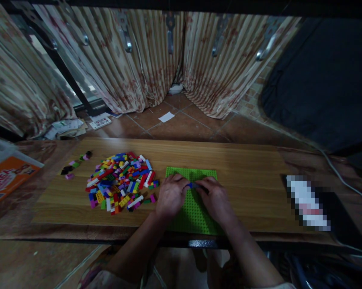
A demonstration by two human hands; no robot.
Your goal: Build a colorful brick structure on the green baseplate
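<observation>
Logging from my remote station: the wood-grain counter (253,184) spans my view, broad side toward me. On it, left of centre, I note a loose heap of multicoloured building bricks (120,180). Just right of the heap lies a green studded baseplate (195,218), partly covered by my forearms and hands. My left hand (172,196) and right hand (216,196) face each other over its far half, fingers closed, both pinching one small blue brick (191,185). Key relation: brick directly between the two sets of fingertips, neither hand nearer; its visible part runs left to right, ends hidden by fingers. Whether it touches the studs, I cannot tell.
</observation>
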